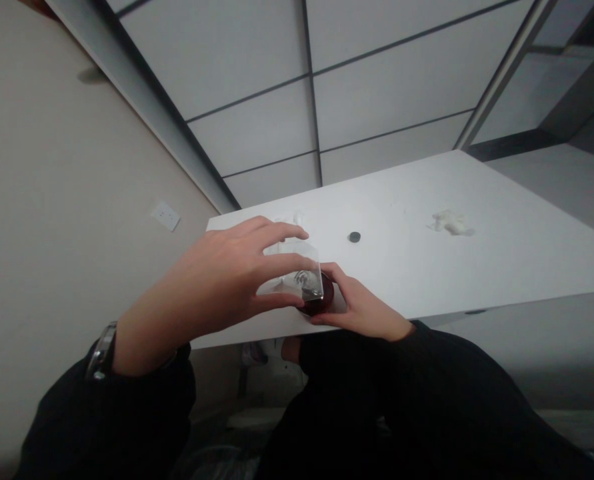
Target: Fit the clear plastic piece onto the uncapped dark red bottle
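My left hand (247,270) grips a clear, square-cornered container (301,252) between thumb and fingers. The container is tilted toward the right, and dark curved marks show through its wall. Under its right edge is a dark red, round-sided object (329,293), partly covered by the container and my fingers; its exact kind does not show. My right hand (359,303) closes round this red object from the right. Whether the container touches it, I cannot tell. Beyond my hands, a small dark round cap (355,237) lies on the white table.
The white table (401,267) has its near edge close to my body. Crumpled white tissue (451,223) lies on its right part. A small pale item (297,219) is behind my left hand. White panelled doors (257,100) stand behind; a wall with a socket (167,216) is at left.
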Demonstrator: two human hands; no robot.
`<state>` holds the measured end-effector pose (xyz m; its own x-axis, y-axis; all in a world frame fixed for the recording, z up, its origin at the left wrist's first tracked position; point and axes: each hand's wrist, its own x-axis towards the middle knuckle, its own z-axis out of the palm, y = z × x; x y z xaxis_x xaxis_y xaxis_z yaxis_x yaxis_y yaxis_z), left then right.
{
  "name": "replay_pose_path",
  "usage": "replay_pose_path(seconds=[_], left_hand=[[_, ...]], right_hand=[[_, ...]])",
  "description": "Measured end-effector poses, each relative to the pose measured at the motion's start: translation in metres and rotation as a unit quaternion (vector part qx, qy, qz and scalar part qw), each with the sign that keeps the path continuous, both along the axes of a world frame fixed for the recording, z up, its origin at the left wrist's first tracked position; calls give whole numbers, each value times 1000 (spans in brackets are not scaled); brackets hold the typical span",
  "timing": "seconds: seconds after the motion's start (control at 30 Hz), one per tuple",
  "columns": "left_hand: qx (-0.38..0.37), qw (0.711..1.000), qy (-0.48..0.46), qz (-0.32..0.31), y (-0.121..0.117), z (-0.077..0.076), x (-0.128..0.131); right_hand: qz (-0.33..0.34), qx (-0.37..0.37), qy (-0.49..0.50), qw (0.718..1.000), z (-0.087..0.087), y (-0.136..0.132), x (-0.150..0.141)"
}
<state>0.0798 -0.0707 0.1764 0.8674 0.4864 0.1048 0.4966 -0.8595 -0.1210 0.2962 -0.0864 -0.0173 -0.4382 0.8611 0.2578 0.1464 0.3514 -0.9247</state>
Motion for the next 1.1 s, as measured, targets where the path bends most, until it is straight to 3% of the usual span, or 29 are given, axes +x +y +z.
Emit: replay_pose_path(seconds=[0.43, 0.73, 1.0, 1.1], left_hand=[[-8, 993, 108, 42, -6, 17, 29], [-23, 995, 93, 34, -5, 18, 37], [-67, 996, 48, 38, -7, 20, 44], [-59, 995, 70, 35, -7, 22, 48]], right_hand=[[-2, -15, -10, 1000, 7, -2, 2], [-2, -14, -10, 1000, 11, -3, 1], [-13, -11, -15, 1000, 4, -2, 1], [-13, -15, -16, 1000, 3, -1, 0]])
